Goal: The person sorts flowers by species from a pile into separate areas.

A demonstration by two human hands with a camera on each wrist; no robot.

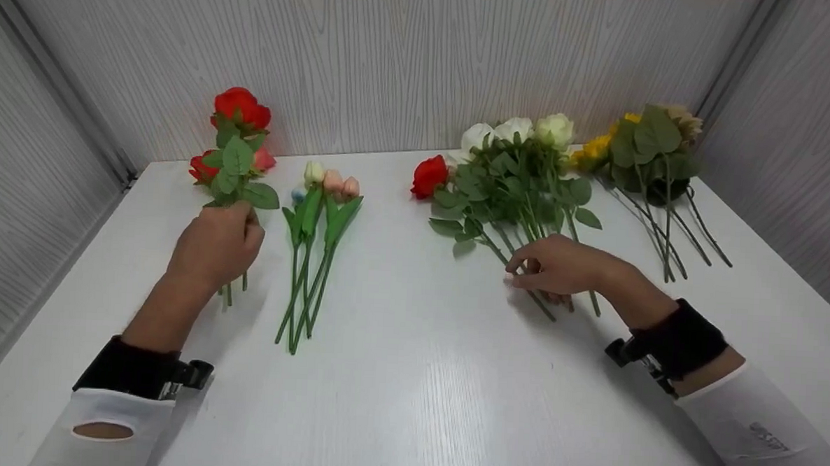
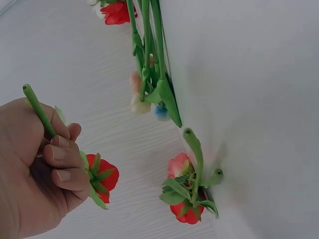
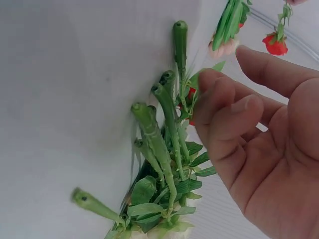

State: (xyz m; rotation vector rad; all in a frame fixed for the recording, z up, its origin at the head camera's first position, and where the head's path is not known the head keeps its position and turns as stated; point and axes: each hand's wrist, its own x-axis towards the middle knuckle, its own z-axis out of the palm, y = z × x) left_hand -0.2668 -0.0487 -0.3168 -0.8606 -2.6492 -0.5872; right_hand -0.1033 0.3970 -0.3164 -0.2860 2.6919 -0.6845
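Note:
My left hand (image 1: 217,242) grips the green stem of a red rose (image 1: 242,108), its bloom standing up toward the back panel. In the left wrist view the cut end of that stem (image 2: 37,109) pokes out above the curled fingers. Beneath it lie another red rose (image 1: 203,168) and a pink one (image 1: 264,160). My right hand (image 1: 557,264) hovers at the stems of a bunch of white roses (image 1: 516,129), beside which lies a red rose (image 1: 429,177). In the right wrist view the thumb and loosely bent fingers are apart, with the bunch's stems (image 3: 159,144) alongside, not between them.
Tulips (image 1: 314,214) in pale, peach and blue lie between the hands. At the far right are yellow flowers (image 1: 592,153) and a beige bloom (image 1: 682,122) with dark leaves. A grey wood-grain panel (image 1: 380,63) closes off the back of the white table (image 1: 394,400).

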